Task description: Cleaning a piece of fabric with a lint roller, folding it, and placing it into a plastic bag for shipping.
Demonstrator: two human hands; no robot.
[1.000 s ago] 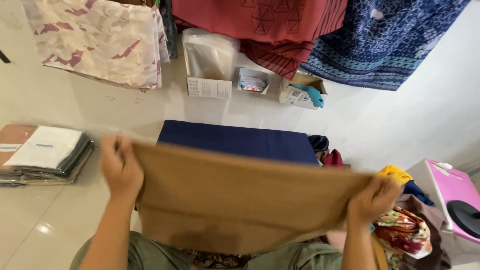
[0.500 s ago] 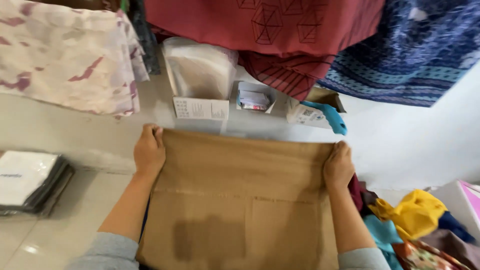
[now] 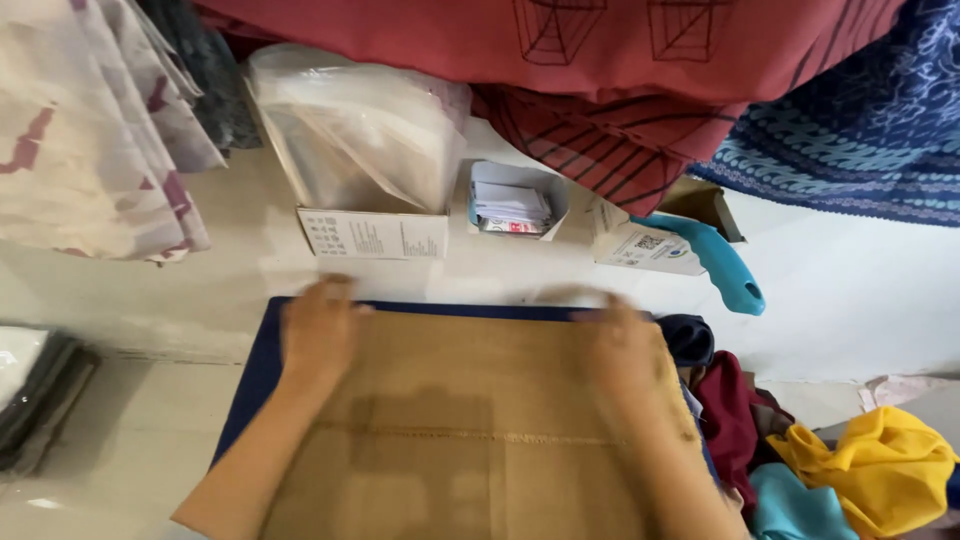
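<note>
Tan woven cloth (image 3: 470, 430), a broad rectangular piece with a stitched seam running across it, lay spread flat under both hands on a dark navy pad (image 3: 250, 370) that showed as a border along its far and left edges. The left hand (image 3: 318, 330) rested palm down with fingers spread on the far left corner of the cloth, and the right hand (image 3: 628, 350) lay flat in the same way on the far right corner, though it was blurred and its fingers could not be told apart. Neither hand gripped anything; both pressed open against the fabric.

Beyond the hands stood a white cardboard box stuffed with clear plastic bags (image 3: 360, 150), a small white open box of papers (image 3: 512, 205) just beside it, and a teal plastic handle (image 3: 715, 262) leaning out of a third carton. Red patterned fabric (image 3: 600, 60) and blue patterned fabric (image 3: 860, 130) hung above them. To the right of the right hand sat a heap of maroon, yellow and teal garments (image 3: 850, 460).

The likely risk was the cloth slipping on the smooth pad and creasing or skewing if one hand pressed or slid harder than the other. Its right edge also lay close to the garment heap, so a wide sweep could drag loose clothes onto it.
</note>
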